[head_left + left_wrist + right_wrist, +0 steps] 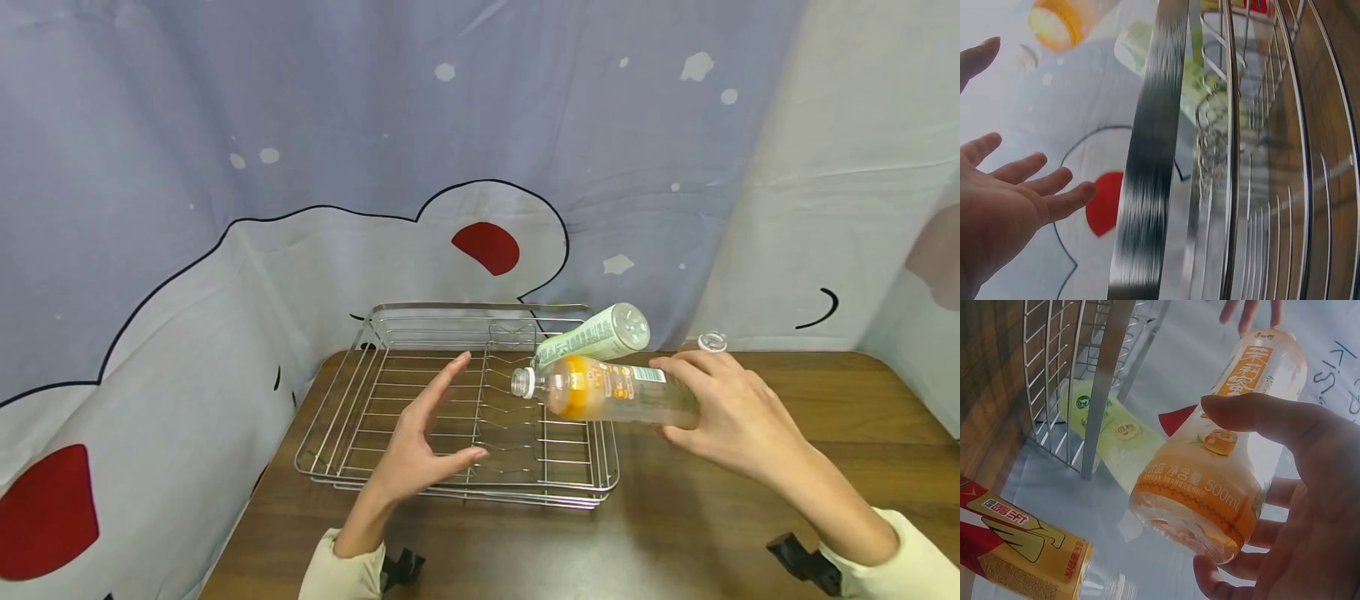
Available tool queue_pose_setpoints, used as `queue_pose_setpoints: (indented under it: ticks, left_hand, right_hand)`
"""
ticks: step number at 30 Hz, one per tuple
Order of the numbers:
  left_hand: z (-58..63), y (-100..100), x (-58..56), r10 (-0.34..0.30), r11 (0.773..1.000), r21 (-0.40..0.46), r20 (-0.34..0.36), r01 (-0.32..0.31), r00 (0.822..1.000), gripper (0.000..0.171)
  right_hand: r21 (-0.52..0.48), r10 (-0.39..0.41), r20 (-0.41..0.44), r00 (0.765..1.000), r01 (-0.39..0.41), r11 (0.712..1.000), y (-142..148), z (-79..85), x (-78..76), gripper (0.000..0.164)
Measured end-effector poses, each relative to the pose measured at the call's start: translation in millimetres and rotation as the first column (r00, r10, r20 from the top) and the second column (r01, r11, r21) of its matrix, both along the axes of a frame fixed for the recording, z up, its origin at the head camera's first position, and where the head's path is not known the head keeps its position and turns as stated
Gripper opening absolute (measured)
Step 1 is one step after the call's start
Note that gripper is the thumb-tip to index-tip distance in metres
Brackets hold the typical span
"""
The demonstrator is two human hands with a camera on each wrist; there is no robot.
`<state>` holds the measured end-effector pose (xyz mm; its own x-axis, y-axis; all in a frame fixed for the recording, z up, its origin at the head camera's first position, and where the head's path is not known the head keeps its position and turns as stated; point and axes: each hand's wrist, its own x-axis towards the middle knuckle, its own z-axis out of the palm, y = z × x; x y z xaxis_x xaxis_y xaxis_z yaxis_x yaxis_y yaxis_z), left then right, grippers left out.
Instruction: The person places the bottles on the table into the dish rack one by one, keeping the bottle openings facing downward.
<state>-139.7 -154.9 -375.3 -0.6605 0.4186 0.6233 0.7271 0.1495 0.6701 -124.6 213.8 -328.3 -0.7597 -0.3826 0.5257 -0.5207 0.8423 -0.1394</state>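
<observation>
My right hand (727,408) grips a clear plastic drink bottle (622,400) with an orange and white label. The bottle lies level above the right part of a wire dish rack (517,498), its uncapped neck pointing left. In the right wrist view, the thumb and fingers wrap round the bottle (1194,481). My left hand (416,442) hovers over the rack, thumb and fingers spread and nothing in them. A pale green bottle (596,335) leans in the rack, its base tilted up to the right.
A bottle with a red and yellow label (1029,550) stands beside the rack, largely hidden behind my right hand in the head view; its clear mouth (712,340) shows. The rack rests on a brown wooden table (525,554). A printed curtain (337,125) hangs behind.
</observation>
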Motion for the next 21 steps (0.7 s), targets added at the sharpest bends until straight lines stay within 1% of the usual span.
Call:
queue_pose_setpoints:
  ticks: [7, 10, 15, 21]
  left_hand:
    - [2.1, 21.9, 1.2, -0.114, 0.991, 0.075, 0.001, 0.113, 0.994, 0.100]
    - [2.1, 29.3, 1.4, -0.143, 0.986, 0.087, -0.010, 0.144, 0.990, 0.100]
    - [2.1, 39.3, 0.6, -0.168, 0.981, 0.093, -0.024, 0.169, 0.986, 0.102]
    - [0.4, 48.6, 1.1, -0.169, 0.981, 0.088, -0.026, 0.171, 0.985, 0.100]
  right_hand:
    - [0.015, -0.002, -0.021, 1.000, 0.002, 1.000, -5.0, -2.0, 0.5, 0.068]
    - [0.027, 0.003, -0.037, 0.999, -0.002, 1.000, -6.7, -3.3, 0.1, 0.068]
    - [0.042, 0.007, -0.046, 0.999, -0.005, 0.999, -9.7, -4.7, 0.4, 0.070]
    - [0.054, 0.009, -0.053, 0.999, -0.007, 0.999, -12.8, -6.7, 0.4, 0.070]
